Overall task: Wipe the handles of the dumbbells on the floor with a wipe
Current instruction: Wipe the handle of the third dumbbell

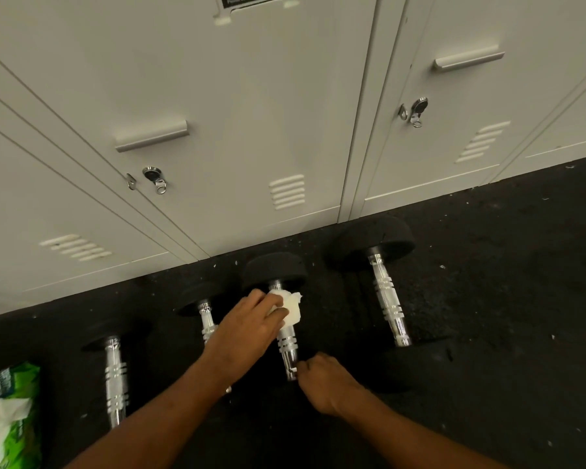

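Pinching wipe (290, 308) on handle (286, 336): left hand (247, 328) | right hand (329, 380) curled, steadying dumbbell

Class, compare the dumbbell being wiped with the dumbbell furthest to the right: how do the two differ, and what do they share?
The wiped dumbbell has a left hand pressing a white wipe on its handle and a right hand at its near end; the rightmost dumbbell lies untouched. The rightmost dumbbell's black head looks larger than the wiped one's. Both have ringed chrome handles, black heads, and lie on the dark floor pointing toward the lockers.
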`<state>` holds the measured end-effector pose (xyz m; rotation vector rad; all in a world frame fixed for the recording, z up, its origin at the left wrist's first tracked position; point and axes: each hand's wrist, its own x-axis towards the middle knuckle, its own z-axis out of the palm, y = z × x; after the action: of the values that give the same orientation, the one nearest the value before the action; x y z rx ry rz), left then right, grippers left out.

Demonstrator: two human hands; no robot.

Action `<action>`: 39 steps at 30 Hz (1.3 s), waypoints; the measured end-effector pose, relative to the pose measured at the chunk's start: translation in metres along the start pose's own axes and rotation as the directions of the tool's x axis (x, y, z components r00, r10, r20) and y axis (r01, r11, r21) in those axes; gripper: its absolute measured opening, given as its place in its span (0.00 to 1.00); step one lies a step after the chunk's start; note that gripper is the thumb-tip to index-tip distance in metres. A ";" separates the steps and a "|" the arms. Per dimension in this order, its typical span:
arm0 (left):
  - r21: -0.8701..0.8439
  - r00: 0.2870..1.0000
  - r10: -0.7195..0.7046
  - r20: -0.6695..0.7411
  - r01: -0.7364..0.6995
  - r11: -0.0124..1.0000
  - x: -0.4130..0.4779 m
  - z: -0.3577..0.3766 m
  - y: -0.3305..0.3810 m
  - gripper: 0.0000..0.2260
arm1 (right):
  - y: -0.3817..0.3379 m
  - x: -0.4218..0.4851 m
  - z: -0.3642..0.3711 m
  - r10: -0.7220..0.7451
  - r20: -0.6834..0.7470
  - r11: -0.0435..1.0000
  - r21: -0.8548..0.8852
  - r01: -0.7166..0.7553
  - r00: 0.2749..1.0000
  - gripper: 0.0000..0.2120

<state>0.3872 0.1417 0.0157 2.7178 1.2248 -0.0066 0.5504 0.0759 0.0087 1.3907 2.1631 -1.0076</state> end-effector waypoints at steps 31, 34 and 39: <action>-0.066 0.789 0.513 0.339 -0.524 0.849 0.008 -0.008 0.011 0.24 | -0.003 -0.010 -0.008 -0.034 -0.021 0.997 -0.073 0.033 0.999 0.18; 0.011 0.789 0.508 0.345 -0.545 0.838 0.008 -0.005 0.009 0.22 | -0.002 -0.010 -0.007 -0.021 -0.011 0.997 -0.077 0.020 1.000 0.18; 0.129 0.763 0.526 0.375 -0.605 0.786 0.011 -0.003 0.006 0.19 | -0.003 -0.012 -0.011 -0.024 -0.020 0.996 -0.088 0.023 0.999 0.18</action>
<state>0.3992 0.1462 0.0186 3.0197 0.2836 -0.5378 0.5535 0.0753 0.0249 1.3446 2.2162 -0.8985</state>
